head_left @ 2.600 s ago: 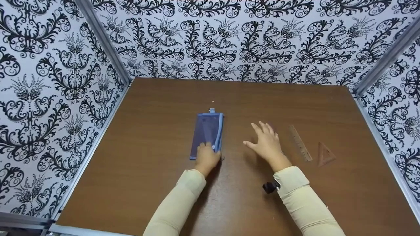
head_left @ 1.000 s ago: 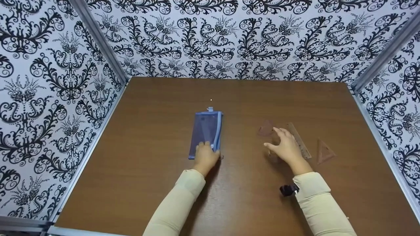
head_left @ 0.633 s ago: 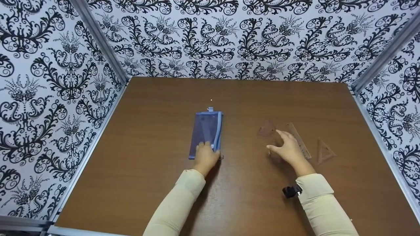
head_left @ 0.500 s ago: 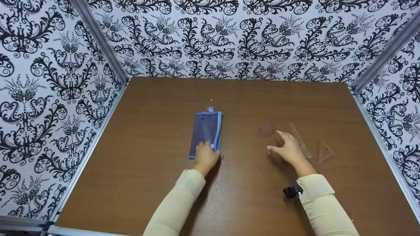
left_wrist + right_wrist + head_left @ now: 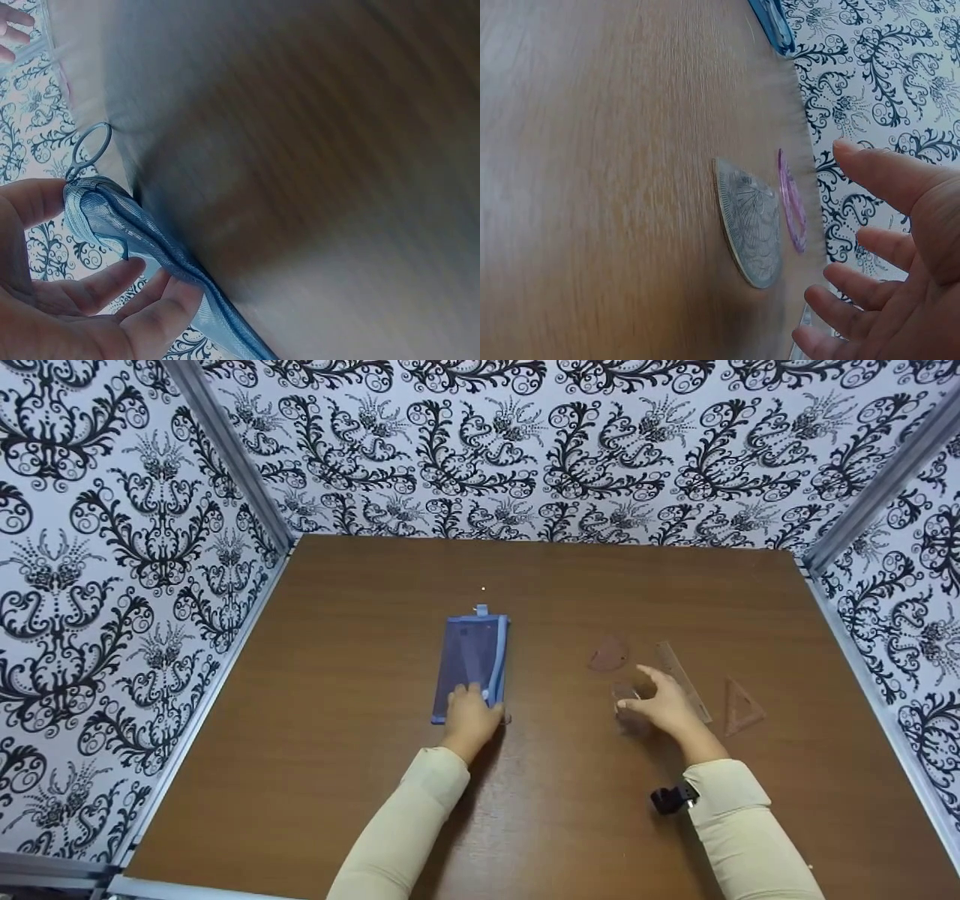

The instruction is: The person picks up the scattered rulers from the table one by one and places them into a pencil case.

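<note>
The left hand grips the near end of a blue mesh pouch, thumb on one side and fingers on the other; the right hand is spread and holds nothing visible. The pouch lies left of the right hand, long axis running away from the person, tab at the far end, zipper strip along its right side; a ring projects at the near end. The clear protractor is by the right fingertips, partly covered in the head view; contact with the table cannot be confirmed. Beyond it is a pink piece, outline faint. To the right, the ruler slants from far left to near right, partly masked by the hand; the set square points its narrow corner away. Both sleeves are cut off below.
</note>
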`<action>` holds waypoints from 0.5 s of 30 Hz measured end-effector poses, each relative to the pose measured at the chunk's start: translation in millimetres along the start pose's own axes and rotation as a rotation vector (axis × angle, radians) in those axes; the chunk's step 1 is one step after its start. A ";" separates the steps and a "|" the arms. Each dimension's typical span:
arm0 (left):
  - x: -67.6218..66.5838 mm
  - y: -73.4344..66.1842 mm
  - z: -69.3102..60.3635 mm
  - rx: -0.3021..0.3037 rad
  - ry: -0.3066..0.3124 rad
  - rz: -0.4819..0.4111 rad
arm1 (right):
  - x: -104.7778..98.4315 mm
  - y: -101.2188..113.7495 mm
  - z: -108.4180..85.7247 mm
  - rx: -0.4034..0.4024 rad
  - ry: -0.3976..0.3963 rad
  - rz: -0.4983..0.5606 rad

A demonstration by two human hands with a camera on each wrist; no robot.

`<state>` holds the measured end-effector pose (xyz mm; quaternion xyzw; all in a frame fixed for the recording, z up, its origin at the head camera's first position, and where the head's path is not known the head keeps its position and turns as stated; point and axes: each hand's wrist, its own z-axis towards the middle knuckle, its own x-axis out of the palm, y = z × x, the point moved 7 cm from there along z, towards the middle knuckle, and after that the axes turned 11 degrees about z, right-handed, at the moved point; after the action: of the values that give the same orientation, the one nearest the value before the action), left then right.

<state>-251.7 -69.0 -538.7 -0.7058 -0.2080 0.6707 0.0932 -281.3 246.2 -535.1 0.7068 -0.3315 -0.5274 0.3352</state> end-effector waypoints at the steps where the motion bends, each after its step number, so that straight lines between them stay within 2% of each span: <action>1: -0.2 -0.2 -0.3 0.001 -0.002 0.000 | -0.1 -1.1 -0.2 0.001 0.001 0.009; 15: 1.1 0.0 -0.2 0.002 0.008 -0.002 | 1.2 -12.6 -1.6 0.023 0.005 0.115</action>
<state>-251.5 -68.5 -539.7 -0.7081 -0.2079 0.6680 0.0954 -278.1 252.4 -545.7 0.6919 -0.3766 -0.5015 0.3576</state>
